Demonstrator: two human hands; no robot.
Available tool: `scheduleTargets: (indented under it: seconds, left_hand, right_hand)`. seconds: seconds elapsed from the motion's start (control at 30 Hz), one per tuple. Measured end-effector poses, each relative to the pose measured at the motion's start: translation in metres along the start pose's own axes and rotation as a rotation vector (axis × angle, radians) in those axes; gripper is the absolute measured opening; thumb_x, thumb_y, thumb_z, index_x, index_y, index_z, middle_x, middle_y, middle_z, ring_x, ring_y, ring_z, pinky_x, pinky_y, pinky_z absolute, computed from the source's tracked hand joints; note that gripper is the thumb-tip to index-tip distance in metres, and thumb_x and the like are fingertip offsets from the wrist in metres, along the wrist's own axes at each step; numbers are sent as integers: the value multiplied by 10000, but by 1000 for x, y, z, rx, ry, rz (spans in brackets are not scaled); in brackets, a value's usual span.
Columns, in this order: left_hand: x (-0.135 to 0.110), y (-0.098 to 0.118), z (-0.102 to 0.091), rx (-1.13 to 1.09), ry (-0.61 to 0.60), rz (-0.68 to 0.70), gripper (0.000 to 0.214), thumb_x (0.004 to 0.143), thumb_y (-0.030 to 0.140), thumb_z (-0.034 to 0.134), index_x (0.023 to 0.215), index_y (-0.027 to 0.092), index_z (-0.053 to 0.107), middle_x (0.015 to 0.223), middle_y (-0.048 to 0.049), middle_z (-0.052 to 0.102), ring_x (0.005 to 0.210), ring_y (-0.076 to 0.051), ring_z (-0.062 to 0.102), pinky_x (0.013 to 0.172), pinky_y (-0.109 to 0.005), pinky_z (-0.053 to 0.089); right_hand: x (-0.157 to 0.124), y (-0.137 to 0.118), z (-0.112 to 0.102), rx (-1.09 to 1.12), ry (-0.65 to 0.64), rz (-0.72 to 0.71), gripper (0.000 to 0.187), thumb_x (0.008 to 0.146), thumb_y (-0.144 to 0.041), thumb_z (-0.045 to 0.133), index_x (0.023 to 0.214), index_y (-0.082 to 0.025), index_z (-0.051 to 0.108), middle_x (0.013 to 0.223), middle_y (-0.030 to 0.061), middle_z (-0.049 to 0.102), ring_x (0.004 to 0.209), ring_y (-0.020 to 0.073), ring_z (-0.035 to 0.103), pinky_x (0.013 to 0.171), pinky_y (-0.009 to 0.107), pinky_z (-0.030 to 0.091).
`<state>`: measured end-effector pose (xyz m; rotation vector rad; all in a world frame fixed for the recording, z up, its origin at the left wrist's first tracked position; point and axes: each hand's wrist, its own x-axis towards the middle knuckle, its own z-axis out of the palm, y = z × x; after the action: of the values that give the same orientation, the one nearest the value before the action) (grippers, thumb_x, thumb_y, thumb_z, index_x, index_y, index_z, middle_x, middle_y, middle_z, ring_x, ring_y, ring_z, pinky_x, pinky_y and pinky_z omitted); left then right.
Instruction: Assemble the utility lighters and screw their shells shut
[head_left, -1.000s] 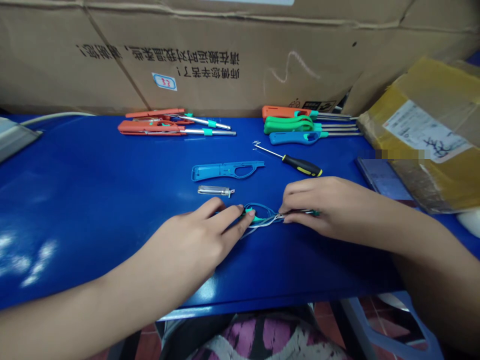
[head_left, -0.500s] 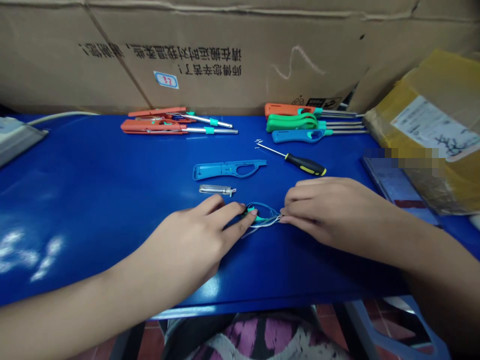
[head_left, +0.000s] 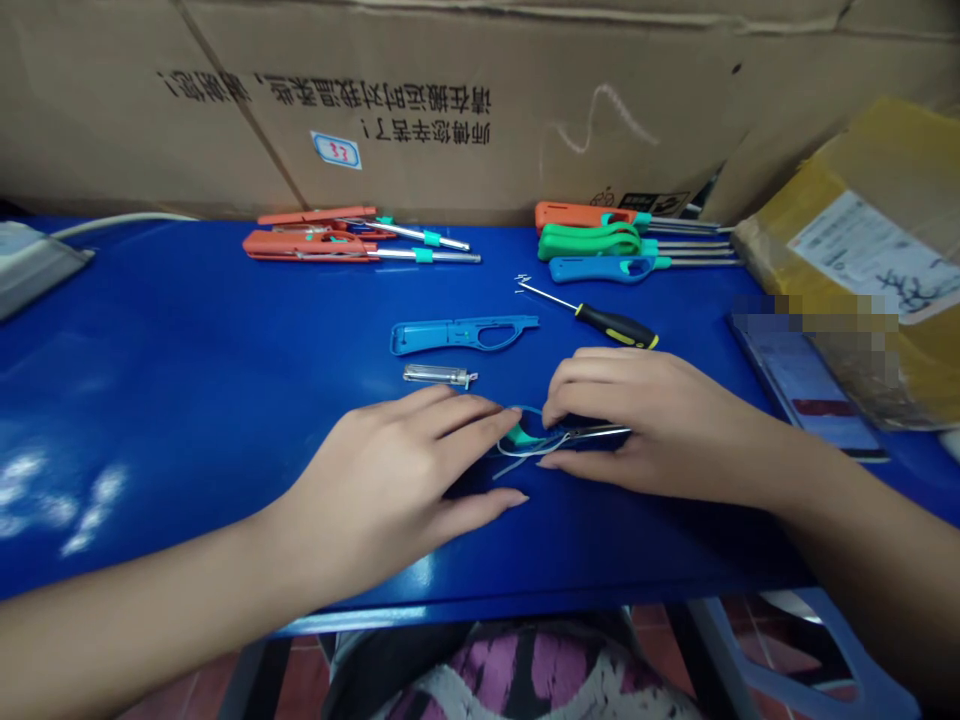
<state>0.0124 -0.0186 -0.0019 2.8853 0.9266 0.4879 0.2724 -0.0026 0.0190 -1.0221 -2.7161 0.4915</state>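
A blue lighter shell half (head_left: 531,411) lies before me, with a green trigger (head_left: 517,436), loose thin wires (head_left: 517,467) and a metal tube (head_left: 611,431). The stretched fingertips of my left hand (head_left: 424,450) rest on it at the trigger; the thumb stands apart, so this hand is open. Over the tube end, my right hand (head_left: 630,405) has index finger and thumb apart on either side of the wires and tube. The thumb tip is close to a wire; whether it touches is unclear. Beyond lie another blue shell half (head_left: 431,337) and a clear fuel tank (head_left: 435,375).
A screwdriver (head_left: 615,325) lies beside tiny screws (head_left: 521,281). Orange lighters (head_left: 315,245) in parts lie back left; several assembled lighters (head_left: 592,242) lie back right. A cardboard box (head_left: 420,180) walls the rear. A taped parcel (head_left: 847,240) and a phone (head_left: 802,380) sit right.
My right fingers have parted from their pinch on the wires and moved left, uncovering the metal tube. My left thumb has come away from the other fingers, toward me.
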Motion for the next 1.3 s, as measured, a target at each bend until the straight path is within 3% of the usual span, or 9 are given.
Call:
scheduleTargets:
  seconds: [0.23,0.47,0.7,0.93,1.13,1.3]
  left_hand:
    - [3,-3,6,-18,81,44,257,987,286,600,1193,175,709,1145,-27,765,995,-224,724,871,-394,615]
    - [2,-3,6,-35,81,43,305,971,352,630,1203,171,707,1143,-33,769,1010,-236,738,866,-395,627]
    - [3,-3,7,-65,96,41,246,974,309,630,1156,184,736,1118,-14,780,989,-215,749,900,-378,615]
    - [4,-5,10,-111,101,5,224,970,284,632,1142,193,743,1066,-9,784,961,-217,746,857,-373,609]
    - [10,-8,11,-314,111,-190,167,901,277,720,1059,241,761,1014,18,778,968,-194,718,861,-329,564]
    - [18,-10,11,-547,47,-318,157,842,198,768,994,236,764,930,38,741,827,-110,661,747,-231,513]
  right_hand:
    - [2,-1,3,9,-49,-37,189,987,-301,581,903,-182,700,868,34,666,861,180,600,771,309,438]
    - [3,-1,5,-19,-17,-62,254,1009,-281,541,854,-168,710,846,38,666,836,178,596,767,323,431]
    - [5,-1,10,225,6,109,102,926,-214,654,851,-197,721,859,9,676,860,160,607,761,303,438]
    - [9,-5,12,348,5,228,136,906,-189,648,790,-195,718,832,-3,662,788,132,608,712,296,440]
    - [8,-5,13,407,15,268,101,888,-189,664,810,-197,728,850,-9,675,801,122,629,722,281,463]
    - [9,-5,13,415,16,269,112,891,-186,657,837,-205,754,879,-4,694,814,122,645,741,279,475]
